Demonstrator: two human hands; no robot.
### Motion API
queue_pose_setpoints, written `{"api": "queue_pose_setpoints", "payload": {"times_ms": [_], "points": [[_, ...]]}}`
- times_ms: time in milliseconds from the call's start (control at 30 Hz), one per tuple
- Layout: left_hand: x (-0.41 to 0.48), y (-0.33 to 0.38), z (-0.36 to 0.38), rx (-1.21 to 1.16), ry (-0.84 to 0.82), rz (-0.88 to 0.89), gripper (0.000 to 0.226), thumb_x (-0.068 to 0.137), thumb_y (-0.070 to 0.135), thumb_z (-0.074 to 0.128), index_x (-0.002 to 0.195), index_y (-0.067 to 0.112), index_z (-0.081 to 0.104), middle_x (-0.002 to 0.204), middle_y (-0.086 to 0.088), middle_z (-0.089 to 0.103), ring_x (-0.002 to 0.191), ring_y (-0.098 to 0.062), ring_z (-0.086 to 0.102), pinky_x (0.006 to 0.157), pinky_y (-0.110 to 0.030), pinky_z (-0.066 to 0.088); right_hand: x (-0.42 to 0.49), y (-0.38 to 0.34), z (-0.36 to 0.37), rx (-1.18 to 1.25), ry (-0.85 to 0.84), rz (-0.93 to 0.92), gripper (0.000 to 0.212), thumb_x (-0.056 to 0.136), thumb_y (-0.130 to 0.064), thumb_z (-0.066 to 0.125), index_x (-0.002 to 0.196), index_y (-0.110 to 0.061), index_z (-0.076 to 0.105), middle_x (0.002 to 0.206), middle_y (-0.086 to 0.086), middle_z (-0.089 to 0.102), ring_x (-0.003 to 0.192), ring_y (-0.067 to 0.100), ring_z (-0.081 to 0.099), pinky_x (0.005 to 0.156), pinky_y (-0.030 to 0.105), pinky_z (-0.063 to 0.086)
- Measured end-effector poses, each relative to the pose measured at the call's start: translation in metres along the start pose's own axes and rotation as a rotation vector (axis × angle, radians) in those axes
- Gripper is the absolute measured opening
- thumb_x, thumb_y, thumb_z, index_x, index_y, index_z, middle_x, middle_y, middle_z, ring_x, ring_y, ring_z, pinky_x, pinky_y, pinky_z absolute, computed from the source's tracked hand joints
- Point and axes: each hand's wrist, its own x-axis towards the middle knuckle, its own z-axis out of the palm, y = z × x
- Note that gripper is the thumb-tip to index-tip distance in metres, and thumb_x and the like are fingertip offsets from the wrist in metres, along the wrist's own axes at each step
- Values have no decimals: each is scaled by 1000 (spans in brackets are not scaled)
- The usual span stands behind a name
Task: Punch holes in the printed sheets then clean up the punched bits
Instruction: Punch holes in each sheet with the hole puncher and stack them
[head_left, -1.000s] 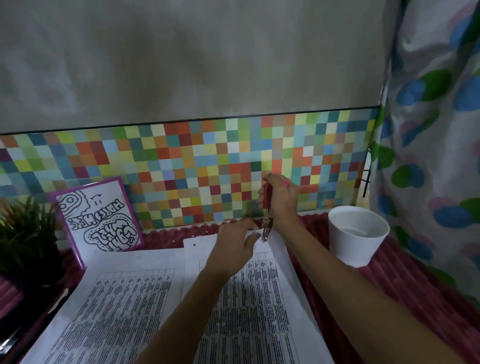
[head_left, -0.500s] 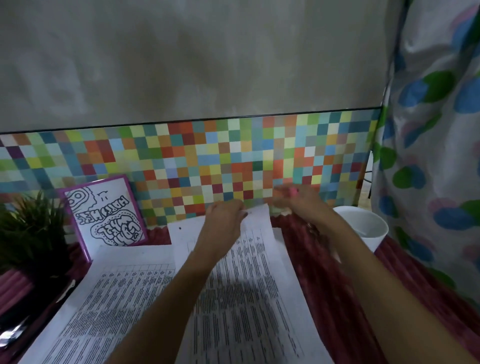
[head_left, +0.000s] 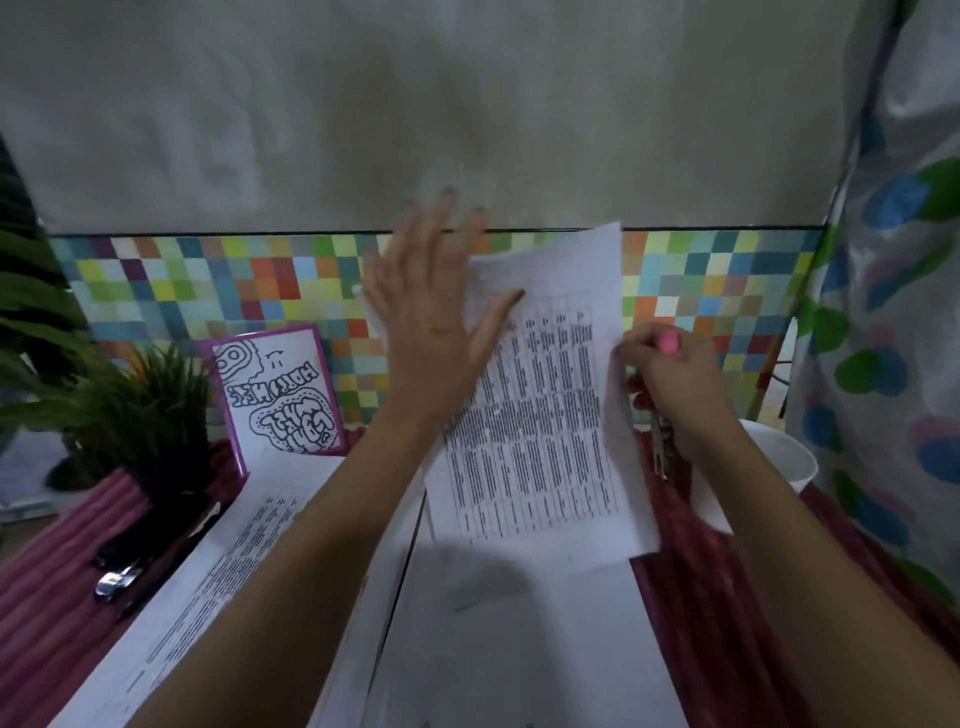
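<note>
Since half a second ago the top printed sheet (head_left: 545, 415) has come up off the table and now stands tilted in the air, with both hands risen alongside it.

Nearest lies a flat white sheet (head_left: 519, 649), smooth, in the shadow of the lifted one. Just left of it sits another printed page (head_left: 234, 561), covered in dense columns of small type. Both rest on a maroon ribbed cloth (head_left: 52, 571), where a few dark pens (head_left: 119, 571) lie by the left edge.

The left hand (head_left: 436, 322) is spread wide with its fingers straight, palm laid on the raised sheet's upper left part. The right hand (head_left: 670, 384) is curled tight round a hole punch (head_left: 662, 447) with a pink handle and a metal head hanging downward. The paper's right edge touches its fingers; whether they pinch it too, I cannot tell.

Behind that wrist stands a plain white cup (head_left: 779, 457). Further left a purple-bordered doodle card (head_left: 283, 395) leans against the mosaic tile band (head_left: 208, 286), beside a spiky green plant (head_left: 140, 410). A spotted curtain (head_left: 893, 312) hangs at right.
</note>
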Motion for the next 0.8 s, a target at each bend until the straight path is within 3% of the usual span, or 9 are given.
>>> {"api": "queue_pose_setpoints", "payload": {"times_ms": [67,133,233,300,333,467,567,667,800], "points": [[-17,-7,-14,-150,5,-445,97,79,56,71,151,19,17,160,-9,15,148,-26,14,120,-52,10,-2,-9,-1,71,42,-7,17,83,-2,60,71,-13,63,63,2,58,49,18,51,43,22,40],[-34,-7,-23,-549,-106,-888,112,75,52,76,154,21,4,162,-1,6,147,-16,10,121,-46,10,-5,-16,-1,128,58,8,16,82,0,61,71,-12,63,59,3,55,47,19,48,41,21,37],[-45,1,-28,-665,-333,-1104,84,85,43,69,150,16,24,155,-1,33,139,-9,31,117,-33,19,-10,-24,1,138,51,3,16,83,-4,62,71,-15,61,61,6,56,48,18,48,44,22,39],[-41,5,-27,-663,-362,-1019,30,93,34,62,120,27,53,109,17,69,101,9,60,101,-24,46,-13,-28,1,132,44,-3,15,84,-7,62,72,-17,61,67,7,59,52,20,52,50,27,43],[-36,9,-29,-679,-336,-956,13,96,31,58,109,28,58,88,19,72,83,11,63,84,-17,51,-16,-30,1,132,45,-3,15,85,-8,62,73,-17,61,69,7,60,53,21,54,53,30,45],[-28,13,-26,-659,-294,-756,36,97,38,53,122,13,61,109,-5,70,103,-19,66,83,-25,52,-24,-37,-3,164,49,-19,18,84,-7,63,71,-19,61,73,3,61,54,21,56,60,37,49],[-41,13,-23,-670,-292,-681,28,98,36,52,115,16,62,100,3,69,91,-8,65,78,-25,55,-32,-32,-5,67,73,-70,18,86,-8,61,70,-17,58,70,4,58,54,18,55,50,23,46],[-61,14,-23,-701,-337,-702,9,99,28,53,105,25,59,82,13,60,67,10,58,60,-9,48,-40,-14,0,-13,96,-64,20,86,-6,62,69,-15,58,66,6,56,52,12,54,43,15,41],[-72,9,-23,-686,-326,-777,11,98,30,54,107,27,60,93,13,64,79,17,59,66,-7,47,-43,-2,1,26,147,-30,16,86,-6,62,71,-13,61,67,1,58,54,6,54,53,19,46]]}}
